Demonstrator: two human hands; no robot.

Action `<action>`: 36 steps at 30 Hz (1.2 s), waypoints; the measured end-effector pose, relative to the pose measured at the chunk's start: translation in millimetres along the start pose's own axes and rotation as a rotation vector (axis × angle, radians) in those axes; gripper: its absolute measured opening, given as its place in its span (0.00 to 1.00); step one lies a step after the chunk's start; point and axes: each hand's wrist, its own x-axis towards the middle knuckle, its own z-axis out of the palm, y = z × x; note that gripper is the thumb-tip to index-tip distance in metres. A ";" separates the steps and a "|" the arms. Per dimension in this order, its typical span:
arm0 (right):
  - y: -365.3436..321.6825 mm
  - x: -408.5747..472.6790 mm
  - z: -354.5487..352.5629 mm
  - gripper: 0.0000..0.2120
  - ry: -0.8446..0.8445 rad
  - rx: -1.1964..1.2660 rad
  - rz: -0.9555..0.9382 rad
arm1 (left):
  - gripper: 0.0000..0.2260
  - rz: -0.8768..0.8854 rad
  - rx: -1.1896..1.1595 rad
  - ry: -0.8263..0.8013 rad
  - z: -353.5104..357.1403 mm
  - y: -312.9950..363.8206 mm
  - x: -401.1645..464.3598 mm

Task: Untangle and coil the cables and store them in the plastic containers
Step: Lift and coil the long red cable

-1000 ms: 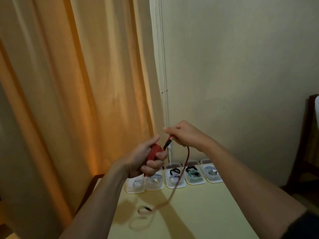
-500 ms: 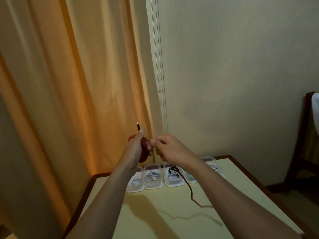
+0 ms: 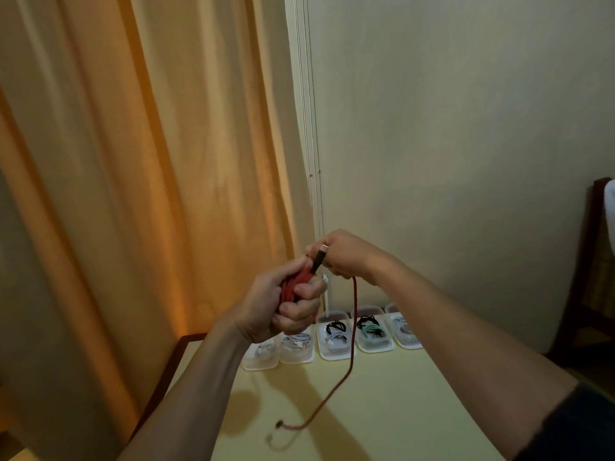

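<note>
At about 9 o'clock from the middle of the view, the left hand [image 3: 293,301] has its fingers curled tight round a bundle of coiled red braided cable [image 3: 297,283], thumb pressing the loops from above. A dark plug with a metal tip [image 3: 318,262] juts out of the bundle toward 1 o'clock. Just beside it, the right hand [image 3: 344,256] pinches the same cable in curled fingers, the two hands nearly touching. From the right hand the loose run of the cable [image 3: 352,337] drops toward 6 o'clock, lands on the pale yellow surface [image 3: 416,410] and trails to a free end [image 3: 279,424] near 7 o'clock.

Behind the hands, at the far edge of the surface, a row of clear plastic containers [image 3: 336,337] runs from 9 to 3 o'clock, each already holding coiled white, black or green cables.

The step in hand looks like coiling: most of the red cable is wound, and a tail is left. The next move probably calls for the right hand to lay another loop over the bundle while the left hand keeps its grip, so the loops do not spring apart. Then the coil needs a container; whether any is free I cannot tell.
</note>
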 end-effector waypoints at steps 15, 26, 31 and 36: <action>-17.4 -35.0 -2.1 0.16 0.031 -0.144 -0.137 | 0.33 -0.055 0.149 0.618 -2.6 -7.4 8.4; 26.5 -49.6 58.4 0.19 0.029 0.247 -0.101 | 0.14 0.331 0.062 1.068 -9.0 -11.7 18.8; 38.5 -51.0 70.3 0.21 -0.106 0.479 -0.080 | 0.12 0.522 -0.110 0.917 -2.6 -10.2 14.6; 50.2 -50.4 76.9 0.20 -0.145 0.364 -0.052 | 0.13 0.522 -0.129 0.855 -10.2 -17.9 9.5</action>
